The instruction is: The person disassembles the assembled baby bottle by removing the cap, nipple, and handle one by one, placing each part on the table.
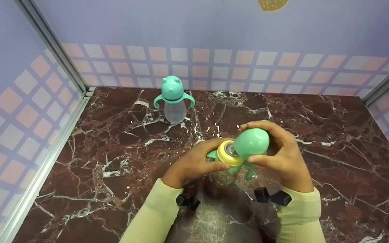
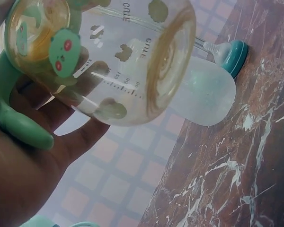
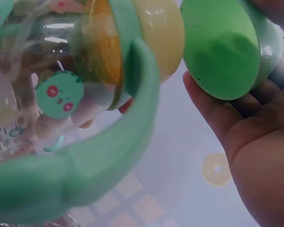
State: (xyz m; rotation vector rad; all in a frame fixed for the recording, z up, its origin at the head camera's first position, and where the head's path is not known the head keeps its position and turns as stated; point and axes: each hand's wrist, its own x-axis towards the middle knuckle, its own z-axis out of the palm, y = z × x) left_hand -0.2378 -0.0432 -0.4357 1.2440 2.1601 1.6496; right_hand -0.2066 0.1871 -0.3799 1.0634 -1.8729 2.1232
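My left hand grips a clear baby bottle around its yellow collar. Green handles curve out from below that collar, and panda faces and measuring marks are printed on the body. A green domed cap is held by my right hand, thumb and fingers on opposite sides. The cap tilts at the right of the bottle's top; its hollow underside shows in the right wrist view, facing the collar. Whether cap and collar touch, I cannot tell.
A second bottle with a teal cat-shaped cap and handles stands upright at the back. In the left wrist view, a frosted translucent piece and a teal ring appear behind the held bottle. Tiled wall panels enclose the marbled tabletop.
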